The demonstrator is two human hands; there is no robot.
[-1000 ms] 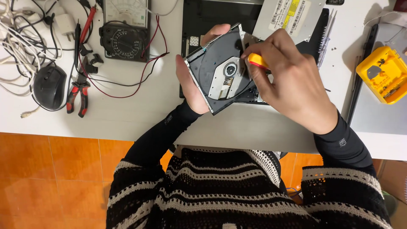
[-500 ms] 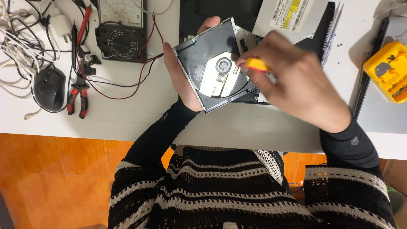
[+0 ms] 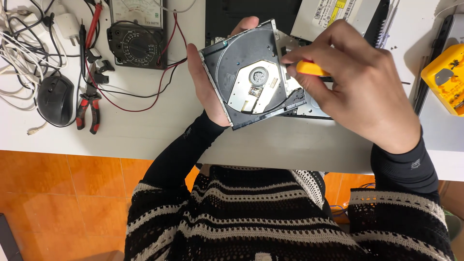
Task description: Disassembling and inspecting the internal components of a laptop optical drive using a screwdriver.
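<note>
Optical drive tray point(image 3: 251, 77) sits tilted above the bench point(image 3: 145, 130), cradled by the left hand point(image 3: 212, 82), whose grip closes on its left edge. The right hand point(image 3: 357, 96) pinches an orange-handled screwdriver point(image 3: 311, 68) at the tray's right edge, its tip hidden.

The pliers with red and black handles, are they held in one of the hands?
No, the pliers lie on the white table beside the black mouse, apart from the left hand and the right hand.
</note>
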